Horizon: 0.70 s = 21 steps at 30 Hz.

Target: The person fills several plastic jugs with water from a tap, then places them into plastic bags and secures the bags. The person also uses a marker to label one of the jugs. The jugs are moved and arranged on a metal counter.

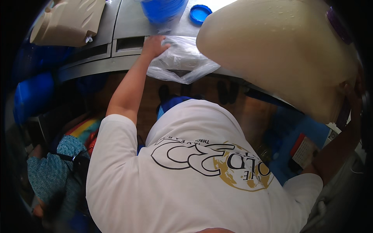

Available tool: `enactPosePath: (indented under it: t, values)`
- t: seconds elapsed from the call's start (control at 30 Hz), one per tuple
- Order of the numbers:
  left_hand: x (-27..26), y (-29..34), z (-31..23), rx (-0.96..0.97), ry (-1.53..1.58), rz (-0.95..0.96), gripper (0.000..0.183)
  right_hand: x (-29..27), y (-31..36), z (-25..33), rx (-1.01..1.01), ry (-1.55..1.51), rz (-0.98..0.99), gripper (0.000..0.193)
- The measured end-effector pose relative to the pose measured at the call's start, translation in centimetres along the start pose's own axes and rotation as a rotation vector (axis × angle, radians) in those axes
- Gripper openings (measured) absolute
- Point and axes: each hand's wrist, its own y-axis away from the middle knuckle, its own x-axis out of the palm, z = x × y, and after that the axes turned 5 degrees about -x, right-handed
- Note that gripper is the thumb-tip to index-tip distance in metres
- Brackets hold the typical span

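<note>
My left hand (154, 46) is at the edge of the metal counter, its fingers curled on the rim of a clear plastic bag (182, 58). The bag hangs over the counter's front edge below a blue tub (163, 9). On the right, a large beige plastic jug (272, 50) with a purple cap (339, 25) is held tilted above the counter edge, slightly blurred. My right hand (352, 93) grips its far right end, in shadow and partly cut off by the picture's dark rim. A round blue lid (201, 14) lies beside the jug.
Another beige jug (68, 21) lies on the counter (132, 23) at the far left. A person in a blue patterned garment (54, 174) is at lower left. Blue containers (35, 95) stand left, and a red-edged card (305, 151) is at right. Dark footwear (227, 91) shows on the brown floor.
</note>
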Motion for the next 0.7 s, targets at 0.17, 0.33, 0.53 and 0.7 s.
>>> enactPosePath:
  t: [0.17,0.33,0.53,0.7]
  values:
    - [-5.8,-2.2,0.6,0.001,0.578,0.032,0.049,4.8,-2.6,5.2,0.086,0.028,0.27,0.063]
    - [-2.3,8.7,6.4,-0.198,0.507,-0.55,0.063,11.8,-4.5,5.0,-0.006,-0.074,0.375,0.062]
    - [9.4,15.0,10.0,-0.702,0.957,0.049,0.044,22.8,-7.5,6.8,-0.097,-0.034,0.431,0.055]
    - [6.7,14.0,10.5,-0.744,0.724,-0.071,0.028,28.8,-10.4,5.8,-0.2,0.263,0.269,0.038]
